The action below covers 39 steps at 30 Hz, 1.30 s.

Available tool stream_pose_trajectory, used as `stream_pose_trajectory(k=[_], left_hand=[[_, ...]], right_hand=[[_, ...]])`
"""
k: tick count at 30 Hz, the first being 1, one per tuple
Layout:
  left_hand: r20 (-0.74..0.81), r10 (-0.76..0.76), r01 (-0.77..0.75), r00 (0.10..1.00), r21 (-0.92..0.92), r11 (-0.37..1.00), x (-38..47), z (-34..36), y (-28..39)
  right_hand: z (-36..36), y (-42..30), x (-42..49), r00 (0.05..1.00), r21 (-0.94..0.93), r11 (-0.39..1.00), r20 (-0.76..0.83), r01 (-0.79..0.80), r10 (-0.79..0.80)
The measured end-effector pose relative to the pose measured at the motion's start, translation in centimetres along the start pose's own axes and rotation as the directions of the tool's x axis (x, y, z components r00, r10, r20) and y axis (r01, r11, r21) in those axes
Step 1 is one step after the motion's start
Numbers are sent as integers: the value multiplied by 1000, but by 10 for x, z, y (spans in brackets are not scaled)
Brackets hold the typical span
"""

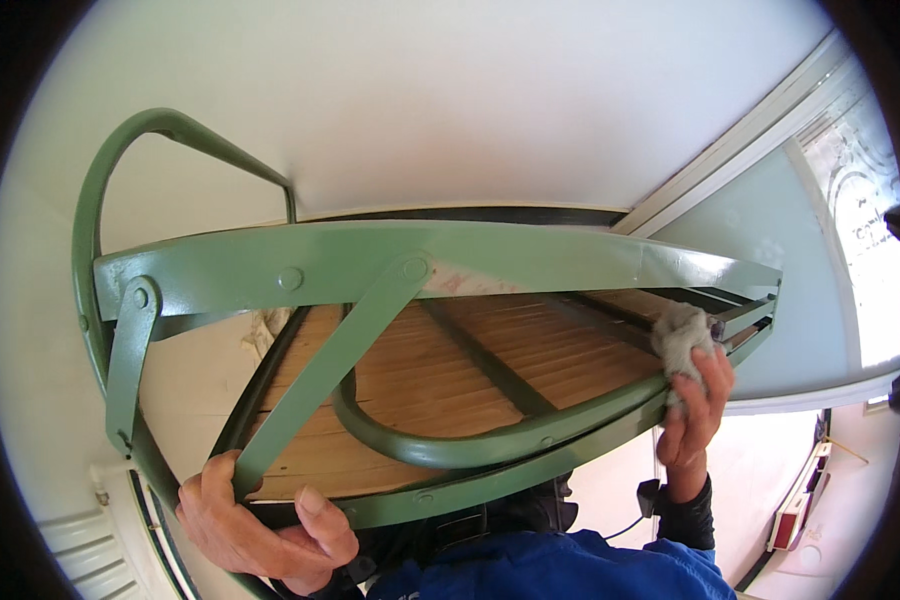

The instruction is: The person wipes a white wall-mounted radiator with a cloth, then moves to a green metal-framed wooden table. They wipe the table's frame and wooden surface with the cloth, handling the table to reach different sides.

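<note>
A green-painted metal folding frame with wooden boards inside it spans the view before me, tilted on its side. My left hand grips its lower left corner, where the flat diagonal brace meets the lower rail. The thumb lies over the rail. At the right end my right hand holds a crumpled grey rag against the frame, near the end of a bent green tube. A patch of worn, pale paint shows on the upper rail, beside a rivet.
A green tubular loop rises at the left end, near a white wall. A pale blue door with a glazed panel stands at right. A white radiator is low at left. A crumpled cloth shows behind the frame.
</note>
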<state>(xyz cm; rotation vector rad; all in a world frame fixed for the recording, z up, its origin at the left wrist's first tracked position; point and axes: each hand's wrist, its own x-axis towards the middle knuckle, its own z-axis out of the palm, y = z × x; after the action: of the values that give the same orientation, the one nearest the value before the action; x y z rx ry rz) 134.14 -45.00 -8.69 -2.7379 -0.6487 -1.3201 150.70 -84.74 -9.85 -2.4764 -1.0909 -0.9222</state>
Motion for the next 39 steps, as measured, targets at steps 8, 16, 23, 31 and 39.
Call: stream_pose_trajectory(k=[8,16,23,31,39], left_hand=[[43,-25,25,999,-13,1000,4,-4,2],[46,-4,4,999,-9,1000,3,-4,-1],[-42,-35,35,999,1,999,3,3,5],[-6,-93,93,996,-8,996,-2,1,5],[70,-106,106,992,1,994,-6,-7,5]], right_hand=[[4,-5,-6,996,51,995,-19,90,-90],[-5,35,-32,992,-119,985,-43,-122,118],[6,-41,-13,995,133,987,37,86,-92],[-6,9,-18,992,-55,993,-67,-109,105],[12,-36,-18,992,140,984,-82,107,-96]])
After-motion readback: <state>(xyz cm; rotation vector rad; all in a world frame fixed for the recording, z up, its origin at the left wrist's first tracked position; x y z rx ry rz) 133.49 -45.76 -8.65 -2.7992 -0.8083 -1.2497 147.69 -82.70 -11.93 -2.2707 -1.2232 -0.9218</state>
